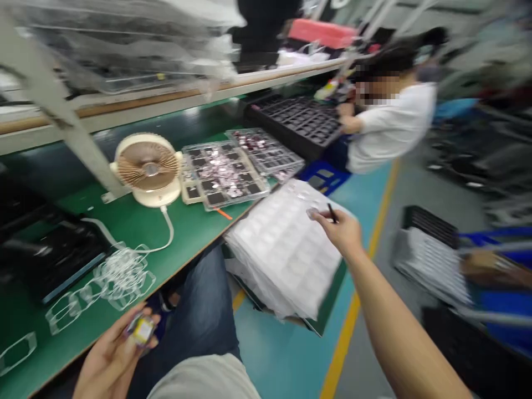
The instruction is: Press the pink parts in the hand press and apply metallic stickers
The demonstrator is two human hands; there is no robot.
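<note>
My left hand [114,354] is low at the bottom left and holds a small packaged part with a yellow label [143,331] in its fingers. The part is blurred, so its exact kind is hard to tell. My right hand [338,231] pinches a thin black stick [331,213] and hangs just above a tall stack of white plastic trays [282,257]. Beside the stick, a small pale object sits at my fingertips. Transparent plastic frames [118,280] lie in a loose heap on the green workbench [124,221], just beyond my left hand.
A cream desk fan [147,169] stands on the bench, with its white cable running forward. Next to it are transparent trays of dark and pink parts [222,174]. A co-worker in a white shirt [393,126] reaches into a black tray [295,123]. A crate [432,260] sits on the floor at right.
</note>
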